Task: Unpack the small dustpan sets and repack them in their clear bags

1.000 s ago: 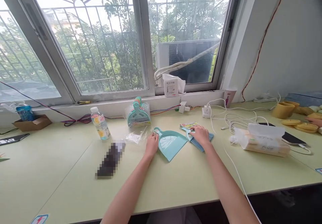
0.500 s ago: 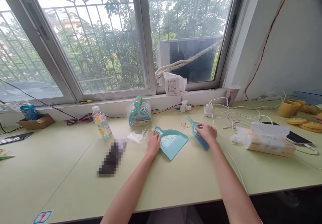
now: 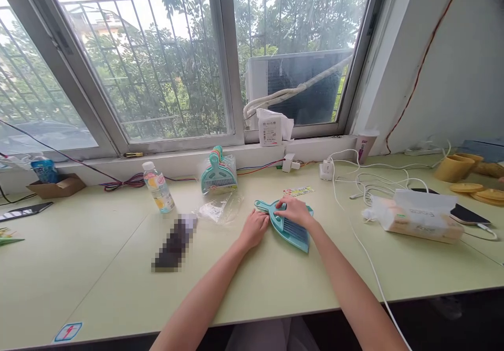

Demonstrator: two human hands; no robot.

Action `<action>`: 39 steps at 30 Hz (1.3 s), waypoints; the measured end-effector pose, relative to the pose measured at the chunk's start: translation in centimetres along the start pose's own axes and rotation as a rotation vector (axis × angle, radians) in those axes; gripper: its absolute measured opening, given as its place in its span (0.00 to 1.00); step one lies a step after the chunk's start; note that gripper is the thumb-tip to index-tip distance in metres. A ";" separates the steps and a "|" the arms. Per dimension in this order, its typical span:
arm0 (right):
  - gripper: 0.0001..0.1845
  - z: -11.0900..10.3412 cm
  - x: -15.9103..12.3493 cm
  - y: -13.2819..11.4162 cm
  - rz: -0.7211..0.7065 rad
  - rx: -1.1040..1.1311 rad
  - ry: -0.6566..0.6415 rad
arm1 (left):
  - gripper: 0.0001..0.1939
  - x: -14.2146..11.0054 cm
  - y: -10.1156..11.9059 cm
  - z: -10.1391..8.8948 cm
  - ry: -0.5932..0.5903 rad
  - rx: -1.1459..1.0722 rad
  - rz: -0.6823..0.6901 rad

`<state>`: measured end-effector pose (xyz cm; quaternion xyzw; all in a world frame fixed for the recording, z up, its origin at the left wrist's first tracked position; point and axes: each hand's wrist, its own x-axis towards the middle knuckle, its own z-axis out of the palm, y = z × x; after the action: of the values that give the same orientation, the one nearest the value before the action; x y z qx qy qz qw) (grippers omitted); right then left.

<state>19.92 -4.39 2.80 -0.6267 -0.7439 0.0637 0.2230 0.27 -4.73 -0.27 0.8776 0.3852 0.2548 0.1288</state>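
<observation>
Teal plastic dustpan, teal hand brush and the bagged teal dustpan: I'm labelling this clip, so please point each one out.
Teal plastic dustpan (image 3: 300, 244), head view, on the pan's lower edge.
Teal hand brush (image 3: 293, 229), head view, on its dark bristles.
Teal dustpan in a clear plastic bag (image 3: 219, 180), head view, on the pan through the bag.

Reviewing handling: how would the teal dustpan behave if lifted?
The dustpan looks like thin molded plastic, so probably light and fairly stiff. The brush lying on it under the right hand could slide off if tilted, unless the two clip together.
</observation>
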 end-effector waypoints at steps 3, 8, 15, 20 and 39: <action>0.12 -0.3 0.0 0.9 0.060 0.004 -0.018 | 0.16 0.2 -1.1 0.3 0.074 0.026 -0.006; 0.13 -0.4 -0.2 1.9 0.070 0.044 -0.097 | 0.19 0.3 -1.9 -0.6 0.230 0.097 -0.028; 0.12 -0.4 -0.2 0.9 -0.043 0.148 -0.116 | 0.22 0.3 -1.1 -1.7 0.105 0.216 -0.076; 0.13 0.4 0.0 0.7 -0.061 0.203 -0.106 | 0.22 0.2 -0.8 -2.2 0.068 0.331 0.048; 0.14 0.5 0.1 0.8 -0.108 0.410 -0.202 | 0.21 0.1 -1.1 -2.4 -0.152 0.268 0.088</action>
<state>20.46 -4.08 2.10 -0.5182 -0.7664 0.2637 0.2730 -1.67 -3.83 1.34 0.9196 0.3663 0.1392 0.0280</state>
